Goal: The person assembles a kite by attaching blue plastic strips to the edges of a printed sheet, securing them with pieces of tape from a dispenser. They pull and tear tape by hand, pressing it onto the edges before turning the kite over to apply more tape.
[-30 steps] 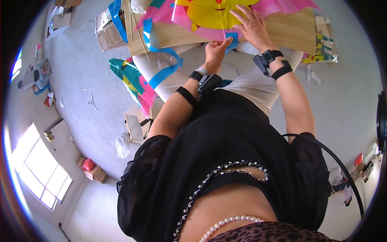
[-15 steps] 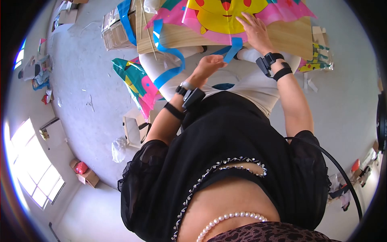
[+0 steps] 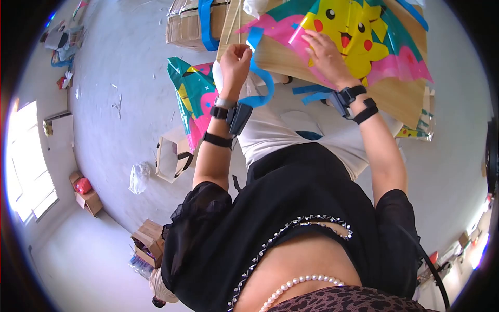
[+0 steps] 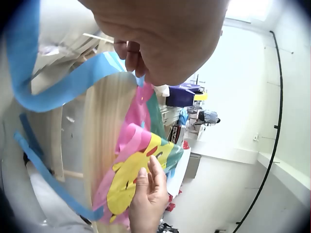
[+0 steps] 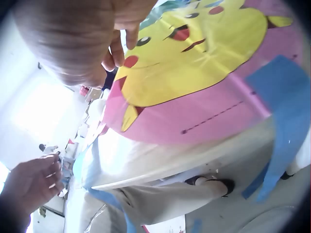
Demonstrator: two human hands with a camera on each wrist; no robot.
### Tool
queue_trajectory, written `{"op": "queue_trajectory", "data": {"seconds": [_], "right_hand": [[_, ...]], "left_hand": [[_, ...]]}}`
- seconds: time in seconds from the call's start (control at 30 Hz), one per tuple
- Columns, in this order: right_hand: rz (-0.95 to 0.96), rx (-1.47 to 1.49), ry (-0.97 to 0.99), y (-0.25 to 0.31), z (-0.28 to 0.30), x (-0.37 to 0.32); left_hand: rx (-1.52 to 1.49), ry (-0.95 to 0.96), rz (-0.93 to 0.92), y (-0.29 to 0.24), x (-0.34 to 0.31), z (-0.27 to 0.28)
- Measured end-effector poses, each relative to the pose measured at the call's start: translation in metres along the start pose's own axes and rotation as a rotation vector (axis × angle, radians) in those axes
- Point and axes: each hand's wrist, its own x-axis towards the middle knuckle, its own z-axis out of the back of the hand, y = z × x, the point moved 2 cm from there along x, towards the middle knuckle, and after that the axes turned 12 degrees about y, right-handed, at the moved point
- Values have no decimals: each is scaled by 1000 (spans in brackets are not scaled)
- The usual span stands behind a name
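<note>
A kite (image 3: 358, 36) with a yellow cartoon face on pink and teal film lies over the wooden tabletop (image 3: 280, 54). My right hand (image 3: 328, 58) rests on its face, fingers extended over the film in the left wrist view. Blue tail strips (image 5: 282, 102) hang from the kite's lower edge in the right wrist view. My left hand (image 3: 236, 63) is raised at the table's left end, its fingers loosely bent with nothing seen between them. Close beside it, a long blue ribbon (image 3: 266, 78) droops over the table edge onto my leg.
A taped cardboard box (image 3: 189, 26) with a blue strip stands left of the table. Another colourful film piece (image 3: 195, 99) hangs by my left leg. Farther back lie a paper bag (image 3: 174, 156) and a clear plastic bag (image 3: 140, 177). Thin sticks (image 3: 235, 23) lie at the tabletop's left end.
My left hand has let go of the blue strip at the kite's lower edge and moved left, up beside the loose ribbon. My right hand stays on the kite. The head view has turned.
</note>
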Motion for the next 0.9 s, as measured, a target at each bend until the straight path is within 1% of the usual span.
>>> {"op": "queue_trajectory", "data": {"seconds": [0.03, 0.1, 0.13, 0.17, 0.23, 0.27, 0.3, 0.37, 0.4, 0.47, 0.5, 0.57, 0.6, 0.63, 0.7, 0.73, 0.77, 0.8, 0.83, 0.9], "right_hand": [[10, -2, 0, 6, -6, 13], [36, 109, 20, 16, -17, 37], [58, 123, 28, 17, -24, 49], [66, 121, 30, 18, -32, 60], [97, 132, 54, 20, -46, 77], [97, 158, 80, 20, -53, 82], [102, 159, 85, 20, -58, 87], [105, 134, 104, 21, -68, 96], [109, 134, 112, 21, -72, 99], [130, 43, 76, 27, -74, 106], [135, 44, 83, 29, -75, 111], [178, -21, 46, 33, -76, 117], [184, -18, 54, 35, -77, 119], [191, -7, 43, 34, -78, 119], [204, 7, 39, 34, -80, 121], [160, 88, 20, 31, -81, 120], [114, 169, 1, 28, -81, 121], [91, 203, -39, 25, -84, 122], [95, 206, -32, 26, -85, 123], [-25, 322, -57, 23, -85, 122]], "left_hand": [[-2, -10, -2, 3, 14, 3], [284, -68, -88, 2, 40, 5], [355, -65, -94, 8, 54, 5], [352, -73, -93, 13, 64, 7], [464, -86, -257, 15, 82, 10], [492, -68, -271, 18, 90, 13], [490, -74, -266, 22, 96, 16], [571, -2, -257, 20, 105, 20], [567, -6, -249, 20, 107, 21], [632, 36, -358, 19, 112, 21], [630, 32, -351, 19, 115, 22], [537, 171, -422, 22, 121, 21], [591, 171, -459, 23, 124, 21], [589, 166, -450, 24, 127, 21], [566, 218, -430, 27, 132, 21], [582, 207, -495, 27, 135, 22], [580, 203, -485, 28, 135, 23], [578, 232, -463, 30, 137, 23], [576, 262, -441, 29, 139, 24], [557, 273, -418, 27, 139, 25]]}}
